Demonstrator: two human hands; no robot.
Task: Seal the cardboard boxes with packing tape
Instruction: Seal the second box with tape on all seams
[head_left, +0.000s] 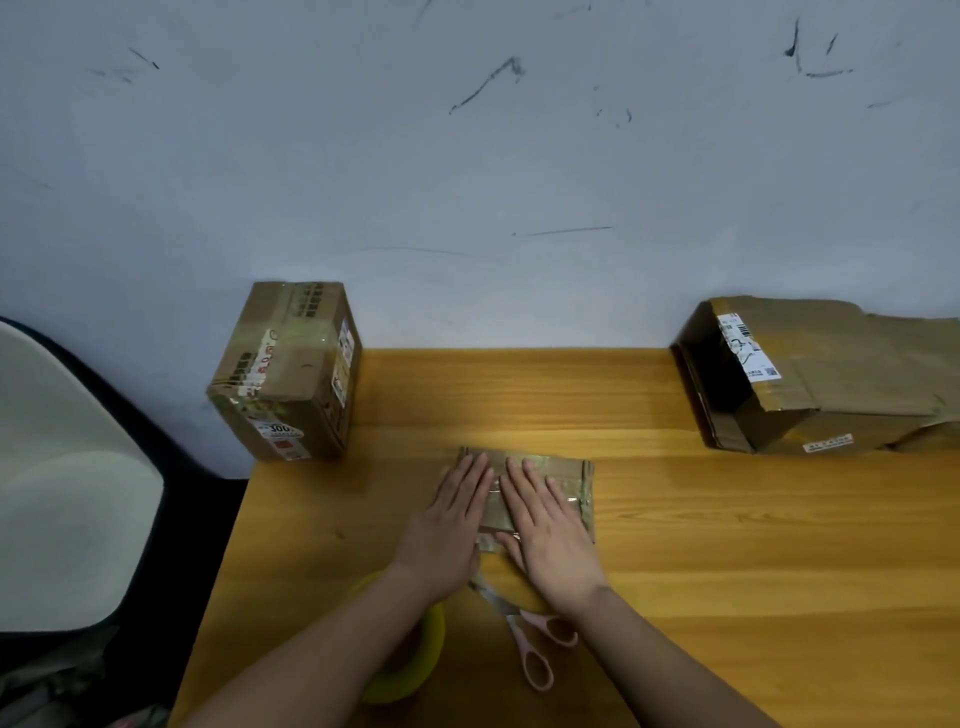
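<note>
At the far left of the frame a pale chair stands beside the wooden table. Just right of it, at the table's upper-left corner, a taped cardboard box stands against the wall, its top already crossed with tape and stickers.

In the lower centre, a yellow tape roll lies partly hidden under the left forearm. Above it, the left hand lies flat, fingers straight and close together, on the left half of a small flat box at the middle of the frame. The right hand lies the same way on the right half, fingers straight and slightly spread, palm down. Between the two hands a strip of clear tape runs from the box's far side towards the person, so its long axis lies along the fingers rather than across them. Both hands sit beside that strip at about equal reach; smoothing it likely means sliding along its length, outward from the seam.

Just below the right wrist, pink-handled scissors lie on the table, blades pointing up towards the box.

At the upper right, a larger open box lies on its side, its dark mouth facing left, apparently not yet sealed.
</note>
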